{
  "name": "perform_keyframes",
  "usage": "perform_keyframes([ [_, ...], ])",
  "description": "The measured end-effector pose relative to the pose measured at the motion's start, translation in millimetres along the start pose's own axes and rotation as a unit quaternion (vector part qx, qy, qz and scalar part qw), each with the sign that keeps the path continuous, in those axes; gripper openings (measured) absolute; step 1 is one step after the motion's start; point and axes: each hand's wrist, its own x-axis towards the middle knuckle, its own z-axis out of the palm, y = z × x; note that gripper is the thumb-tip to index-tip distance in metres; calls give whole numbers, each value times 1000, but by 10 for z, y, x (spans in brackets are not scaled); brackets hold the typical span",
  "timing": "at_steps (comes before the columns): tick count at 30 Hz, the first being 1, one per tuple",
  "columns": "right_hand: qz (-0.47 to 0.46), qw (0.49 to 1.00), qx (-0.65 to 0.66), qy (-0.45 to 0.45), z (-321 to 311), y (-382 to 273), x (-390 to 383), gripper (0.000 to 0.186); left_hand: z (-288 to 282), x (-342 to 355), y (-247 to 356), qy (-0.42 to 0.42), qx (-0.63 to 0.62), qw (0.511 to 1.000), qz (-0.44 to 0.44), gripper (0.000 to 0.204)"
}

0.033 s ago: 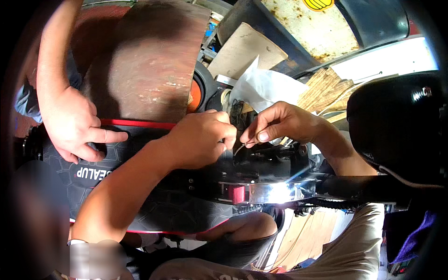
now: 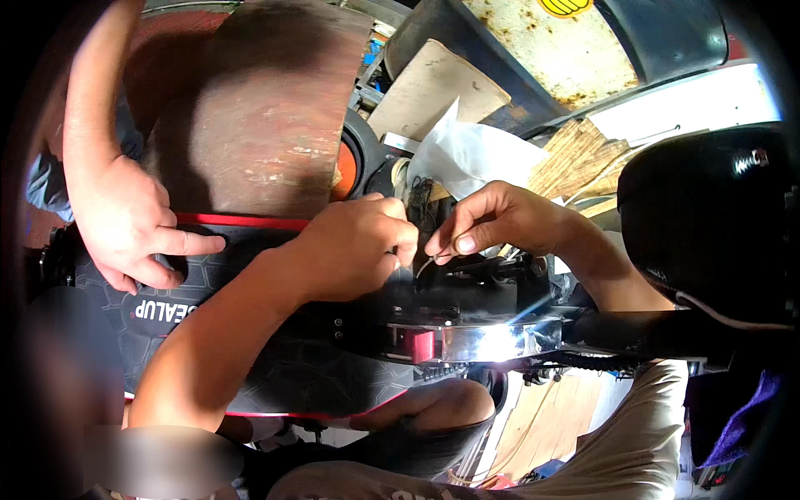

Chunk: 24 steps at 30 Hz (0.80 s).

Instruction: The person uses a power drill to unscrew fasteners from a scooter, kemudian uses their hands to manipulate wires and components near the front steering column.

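Over the black, red-edged deck (image 2: 333, 387) of a scooter, my left hand (image 2: 354, 250) is closed, its fingertips curled; what they hold is hidden. Just to its right, my right hand (image 2: 492, 225) pinches a thin wire (image 2: 426, 267) between thumb and fingers. The wire's end points down and left, near dark parts at the front of the deck. Below the hands lies a shiny curved metal piece (image 2: 500, 340) with a red reflector (image 2: 419, 345). A co-worker's hand (image 2: 137, 221) rests on the deck at the left, one finger stretched out.
A worn brown board (image 2: 258, 117) stands beyond the deck. Behind my right hand are a white plastic bag (image 2: 467, 158), a cardboard piece (image 2: 437, 87), wood strips (image 2: 579, 158) and a dark, rust-spotted container (image 2: 550, 58). A bulky black part (image 2: 700, 225) blocks the right side.
My two hands keep nearly the same pose, with the wire still pinched in the right. The whole view has shifted very slightly.
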Motion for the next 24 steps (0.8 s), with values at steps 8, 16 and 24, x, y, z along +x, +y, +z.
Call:
perform_keyframes([
  [8, 39, 997, -35, 49, 84, -66, 26, 17, -154, 48, 59, -77, 36, 994, -61, 8],
  [16, 41, 994, -67, 70, 263, -95, 219, 19, -266, -43, -6, -106, 3, 993, -56, 16],
  [24, 14, 995, -85, 59, 305, -24, 250, 16, -297, -46, 5, -120, -16, 990, -65, 18],
])
